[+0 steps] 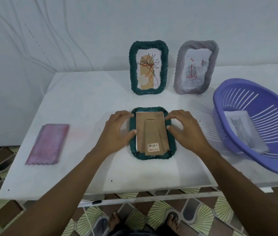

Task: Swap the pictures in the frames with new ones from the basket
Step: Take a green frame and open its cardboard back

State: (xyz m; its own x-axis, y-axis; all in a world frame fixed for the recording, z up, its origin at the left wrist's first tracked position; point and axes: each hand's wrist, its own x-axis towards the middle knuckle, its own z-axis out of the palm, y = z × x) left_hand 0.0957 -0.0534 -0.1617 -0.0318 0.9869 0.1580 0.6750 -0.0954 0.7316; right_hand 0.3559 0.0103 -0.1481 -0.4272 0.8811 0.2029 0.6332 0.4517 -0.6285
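Note:
A dark green woven frame (172, 151) lies face down in the middle of the white table (83, 106), its brown cardboard back (151, 133) with a barcode sticker facing up. My left hand (117, 130) grips the frame's left edge, thumb at the cardboard's left side. My right hand (184, 128) holds the right edge, fingertips at the top right corner and thumb by the cardboard. A second green frame (149, 67) with a flower drawing and a grey frame (196, 67) with a rose picture stand upright behind. A purple basket (261, 116) at right holds a cat picture (242, 130).
A folded pink cloth (48, 144) lies on the table's left part. The white wall rises just behind the standing frames. The table's front edge runs just below my forearms, with patterned floor tiles and my bare feet beneath.

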